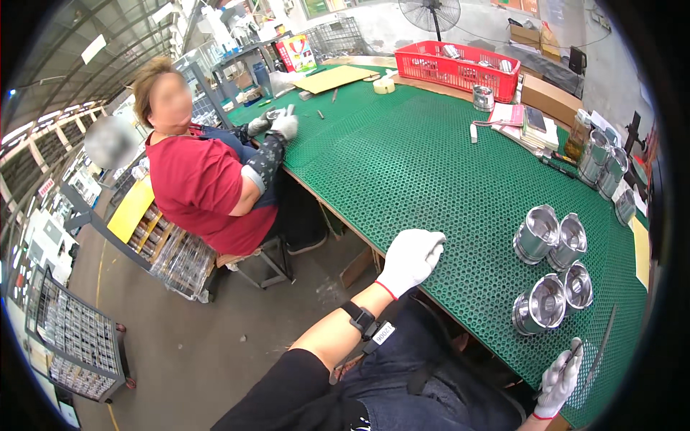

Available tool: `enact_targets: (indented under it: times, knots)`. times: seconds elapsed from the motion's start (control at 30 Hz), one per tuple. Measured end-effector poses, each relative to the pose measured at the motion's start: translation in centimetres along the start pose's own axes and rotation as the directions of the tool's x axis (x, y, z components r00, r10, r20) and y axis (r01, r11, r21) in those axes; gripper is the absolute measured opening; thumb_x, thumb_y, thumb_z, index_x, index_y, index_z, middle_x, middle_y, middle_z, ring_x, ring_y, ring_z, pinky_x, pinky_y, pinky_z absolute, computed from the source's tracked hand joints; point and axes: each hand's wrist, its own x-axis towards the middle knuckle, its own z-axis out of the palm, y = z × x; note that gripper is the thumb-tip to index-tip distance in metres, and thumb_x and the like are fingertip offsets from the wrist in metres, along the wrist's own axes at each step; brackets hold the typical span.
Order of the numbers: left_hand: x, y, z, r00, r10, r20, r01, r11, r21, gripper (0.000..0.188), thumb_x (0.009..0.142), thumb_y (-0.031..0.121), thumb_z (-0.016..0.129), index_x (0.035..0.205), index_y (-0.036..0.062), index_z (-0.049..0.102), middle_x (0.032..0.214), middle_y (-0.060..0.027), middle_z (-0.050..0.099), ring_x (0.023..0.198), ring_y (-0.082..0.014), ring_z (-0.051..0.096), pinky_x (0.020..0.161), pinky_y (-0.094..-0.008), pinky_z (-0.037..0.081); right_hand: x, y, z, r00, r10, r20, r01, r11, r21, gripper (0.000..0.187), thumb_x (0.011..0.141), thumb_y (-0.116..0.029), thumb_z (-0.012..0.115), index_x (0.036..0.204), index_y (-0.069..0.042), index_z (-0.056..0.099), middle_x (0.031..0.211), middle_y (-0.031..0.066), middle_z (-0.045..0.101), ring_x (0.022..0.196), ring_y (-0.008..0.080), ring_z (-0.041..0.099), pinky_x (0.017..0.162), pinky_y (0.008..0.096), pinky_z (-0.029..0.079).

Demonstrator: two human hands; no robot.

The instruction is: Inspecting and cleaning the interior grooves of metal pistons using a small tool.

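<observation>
My left hand (413, 258), in a white glove with a red cuff edge, rests at the near edge of the green mat (431, 161). Its fingers are curled together, and their inner side is hidden. At the lower right, my right hand (559, 381), gloved alike, is closed at the mat's edge. Something thin and dark shows at its fingertips, too small to name. Just beyond it stand several shiny metal pistons (539, 305) in a close group, the nearest a short way from my right fingers. A thin dark strip (602, 341) lies right of that hand.
A co-worker (198, 172) in red sits at the left side, gloved hands over the table. Far back are a red basket (456, 68) of metal parts, a lone piston (483, 97) and notebooks (525, 122). More pistons (600, 161) stand at the right edge.
</observation>
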Motion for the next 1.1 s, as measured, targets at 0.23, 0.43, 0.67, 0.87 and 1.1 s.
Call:
enact_targets:
  times: [0.23, 0.43, 0.67, 0.87, 1.1]
  knots:
    - [1.3, 1.9, -0.4, 0.991, -0.063, 0.117, 0.048, 0.991, 0.124, 0.021, 0.084, 0.019, 0.062, 0.099, 0.0113, 0.074, 0.092, -0.0154, 0.072, 0.089, -0.0368, 0.068, 0.082, -0.0467, 0.055, -1.1, -0.7, 2.1, 0.994, 0.076, -0.082, -0.065, 0.989, 0.133, 0.052, 0.102, -0.012, 0.055, 0.15, -0.005, 0.034, 0.095, 0.0096, 0.057, 0.051, 0.0101, 0.044, 0.038, 0.0217, 0.04]
    - [1.3, 4.1, -0.1, 0.954, 0.175, 0.242, -0.098, 0.949, -0.298, 0.06, 0.083, 0.011, 0.068, 0.14, -0.0011, 0.051, 0.139, -0.0208, 0.056, 0.128, -0.0357, 0.055, 0.112, -0.0439, 0.041, -0.1, -0.6, 7.0, 0.997, 0.035, 0.069, -0.033, 0.999, -0.018, 0.032, 0.1, -0.019, 0.058, 0.124, 0.001, 0.053, 0.122, 0.0232, 0.061, 0.057, 0.0096, 0.048, 0.041, 0.0198, 0.038]
    - [8.9, 14.5, 3.4, 0.507, 0.749, 0.428, -0.745, 0.63, -0.22, 0.056, 0.068, 0.006, 0.075, 0.122, 0.0108, 0.064, 0.138, -0.0172, 0.056, 0.125, -0.0385, 0.053, 0.11, -0.0472, 0.042, -0.9, -1.2, 6.1, 0.996, 0.061, 0.062, -0.066, 0.994, 0.087, 0.022, 0.101, -0.02, 0.059, 0.107, 0.001, 0.057, 0.12, 0.0214, 0.061, 0.065, 0.0108, 0.059, 0.043, 0.0193, 0.046]
    - [8.9, 14.8, 1.4, 0.386, 0.786, 0.482, -0.823, 0.53, -0.204, 0.016, 0.067, 0.015, 0.069, 0.075, 0.0027, 0.063, 0.126, -0.0168, 0.062, 0.119, -0.0371, 0.056, 0.107, -0.0505, 0.043, -0.8, -1.4, 6.5, 0.999, 0.035, -0.018, -0.033, 0.994, 0.104, 0.023, 0.103, -0.019, 0.054, 0.113, 0.002, 0.056, 0.119, 0.0203, 0.061, 0.064, 0.0103, 0.06, 0.043, 0.0203, 0.046]
    - [4.4, 10.5, 1.5, 0.912, 0.338, 0.233, -0.186, 0.845, -0.501, 0.014, 0.091, 0.011, 0.063, 0.101, 0.0018, 0.065, 0.131, -0.0225, 0.056, 0.123, -0.0379, 0.056, 0.106, -0.0456, 0.044, 0.6, -0.6, 13.2, 0.985, 0.02, 0.172, 0.126, 0.596, -0.793, 0.032, 0.092, -0.005, 0.059, 0.123, -0.009, 0.066, 0.096, 0.008, 0.068, 0.065, 0.0172, 0.064, 0.058, 0.028, 0.055]
